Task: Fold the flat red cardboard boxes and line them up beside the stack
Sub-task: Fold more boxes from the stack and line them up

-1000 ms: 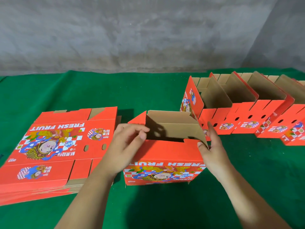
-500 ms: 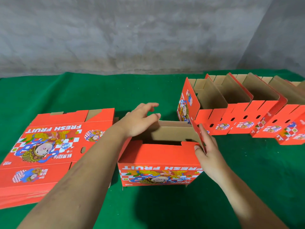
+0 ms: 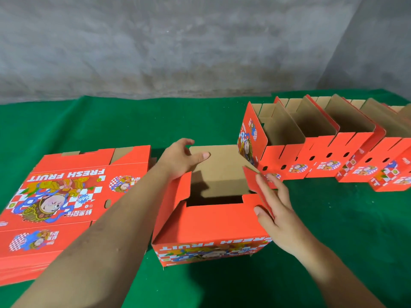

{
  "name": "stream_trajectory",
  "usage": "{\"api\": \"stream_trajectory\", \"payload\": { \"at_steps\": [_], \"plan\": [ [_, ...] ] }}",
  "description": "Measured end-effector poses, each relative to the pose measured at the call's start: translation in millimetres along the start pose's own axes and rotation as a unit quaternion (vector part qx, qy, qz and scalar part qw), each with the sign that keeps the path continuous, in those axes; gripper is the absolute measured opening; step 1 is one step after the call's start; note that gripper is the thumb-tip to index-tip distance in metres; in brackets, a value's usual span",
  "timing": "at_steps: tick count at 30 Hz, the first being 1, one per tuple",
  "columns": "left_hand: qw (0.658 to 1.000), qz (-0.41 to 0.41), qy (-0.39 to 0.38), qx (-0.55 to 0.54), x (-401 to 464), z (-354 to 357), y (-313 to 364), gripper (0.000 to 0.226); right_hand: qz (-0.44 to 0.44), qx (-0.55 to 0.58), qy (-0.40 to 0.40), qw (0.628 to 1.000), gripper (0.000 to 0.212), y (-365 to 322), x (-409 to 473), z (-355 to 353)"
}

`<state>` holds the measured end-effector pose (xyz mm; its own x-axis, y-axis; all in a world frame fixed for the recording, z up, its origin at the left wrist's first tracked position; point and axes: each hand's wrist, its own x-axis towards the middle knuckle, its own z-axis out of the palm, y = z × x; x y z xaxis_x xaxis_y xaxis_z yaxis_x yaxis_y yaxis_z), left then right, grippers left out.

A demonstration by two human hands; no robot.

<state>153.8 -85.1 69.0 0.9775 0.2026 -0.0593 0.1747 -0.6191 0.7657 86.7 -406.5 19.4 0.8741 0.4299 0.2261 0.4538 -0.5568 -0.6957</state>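
One half-folded box (image 3: pixel 211 223) stands mid-cloth (image 3: pixel 333 241), between the stack (image 3: pixel 62 196) of flat boxes on its left and the row (image 3: pixel 322 156) of folded boxes behind to its right. The left hand (image 3: pixel 180 158), fingers relaxed, presses the brown far flap (image 3: pixel 222 172). The right hand (image 3: pixel 275 207), fingers straight, lies against the red side flap (image 3: pixel 252 176). Behind rises a grey wall (image 3: pixel 178 52).
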Motion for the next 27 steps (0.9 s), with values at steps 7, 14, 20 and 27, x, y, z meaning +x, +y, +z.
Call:
{"api": "stream_trajectory", "payload": {
  "at_steps": [7,14,20,27],
  "plan": [
    [0.98,0.189,0.053,-0.03,-35.0,2.9,-15.9,0.047,0.049,-0.044,-0.095,0.993,0.069,-4.2,1.9,-14.4],
    [0.935,0.263,0.111,0.213,-86.6,1.9,-34.9,0.059,0.08,0.069,-0.099,0.989,0.048,-7.5,15.1,-10.0],
    [0.973,0.191,-0.001,0.128,-111.1,-5.7,-29.7,0.052,0.086,0.049,-0.101,0.99,0.043,-7.3,18.0,-12.5],
    [0.994,0.11,0.011,0.01,-132.5,12.3,-25.1,0.052,0.291,0.211,-0.036,0.933,0.068,-13.1,45.6,-8.5]
  ]
}}
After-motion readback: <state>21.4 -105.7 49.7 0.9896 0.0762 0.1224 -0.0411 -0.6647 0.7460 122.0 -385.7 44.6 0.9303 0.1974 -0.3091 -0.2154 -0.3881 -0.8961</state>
